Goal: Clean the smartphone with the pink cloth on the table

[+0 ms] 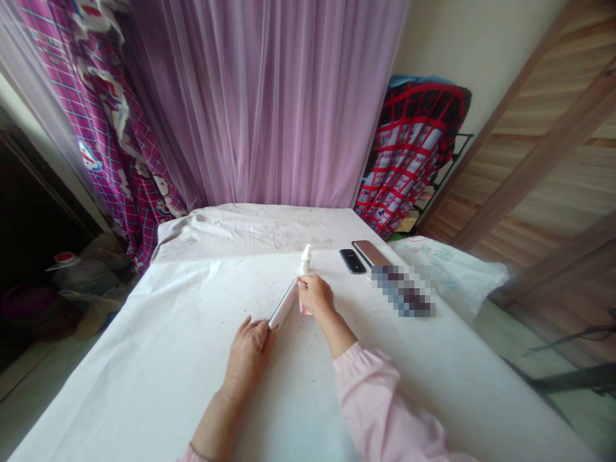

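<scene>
A slim phone (285,303) with a pale edge stands on its long side on the white-clothed table (158,359). My left hand (248,355) grips its near end with closed fingers. My right hand (315,295) is closed over its far end, pressing what looks like a pink cloth against it. A small white spray bottle (305,259) stands upright just beyond my right hand.
A small dark phone (352,260) and a larger brown phone (371,253) lie to the right of the bottle, beside a blurred patch. A white sack (452,273) rests at the table's right edge. Purple curtains hang behind.
</scene>
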Motion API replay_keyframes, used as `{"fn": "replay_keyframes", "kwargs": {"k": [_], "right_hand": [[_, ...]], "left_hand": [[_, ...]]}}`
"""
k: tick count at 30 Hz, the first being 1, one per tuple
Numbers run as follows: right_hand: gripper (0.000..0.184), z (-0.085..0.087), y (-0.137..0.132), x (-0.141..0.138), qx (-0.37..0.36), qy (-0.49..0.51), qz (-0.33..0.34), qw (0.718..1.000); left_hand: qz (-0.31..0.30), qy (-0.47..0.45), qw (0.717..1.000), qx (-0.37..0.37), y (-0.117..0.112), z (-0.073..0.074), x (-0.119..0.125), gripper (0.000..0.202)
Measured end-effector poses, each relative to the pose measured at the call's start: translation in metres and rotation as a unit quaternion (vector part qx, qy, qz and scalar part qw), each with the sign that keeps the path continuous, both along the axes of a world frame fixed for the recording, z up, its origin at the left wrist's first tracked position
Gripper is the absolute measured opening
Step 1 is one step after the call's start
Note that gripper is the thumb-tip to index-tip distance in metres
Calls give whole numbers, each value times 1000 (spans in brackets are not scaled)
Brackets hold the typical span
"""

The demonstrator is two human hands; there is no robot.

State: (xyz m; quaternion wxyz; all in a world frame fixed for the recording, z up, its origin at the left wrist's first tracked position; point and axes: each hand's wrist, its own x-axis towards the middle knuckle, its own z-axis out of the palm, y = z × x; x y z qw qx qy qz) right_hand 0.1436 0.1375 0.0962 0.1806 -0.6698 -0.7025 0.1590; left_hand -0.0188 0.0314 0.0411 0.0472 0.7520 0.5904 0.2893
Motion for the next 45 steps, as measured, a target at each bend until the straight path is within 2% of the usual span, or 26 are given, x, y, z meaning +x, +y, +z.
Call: {"fn": "replay_keyframes", "kwargs": {"k": [7,16,22,25,28,30,35,41,45], "right_hand": [[28,-15,2,4,-58,1,-9,998],[26,-21,1,8,-46,16,-7,999],[27,-27,-10,17,45,55,-14,997],[27,-27,-18,17,129,117,-12,985],[25,-22,-25,11,216,177,22,960],[22,-19,-29,7,232,176,59,955],[20,-13,-36,-1,195,109,115,968],[21,-3,-39,0,153,57,131,978],[21,1,-40,1,137,36,133,981]], "left_hand": [[-7,3,1000,-1,-1,1,1,32],[-3,6,1000,7,0,-1,0,34],[-1,24,1000,9,0,-6,-2,32],[6,29,1000,9,0,-7,-2,31],[8,30,1000,6,-1,-6,-1,29],[8,29,1000,0,-2,-5,-1,28],[11,10,1000,-5,-5,-3,-2,24],[41,-75,994,62,-10,0,-8,28],[52,-151,987,31,-11,5,-9,29]]}}
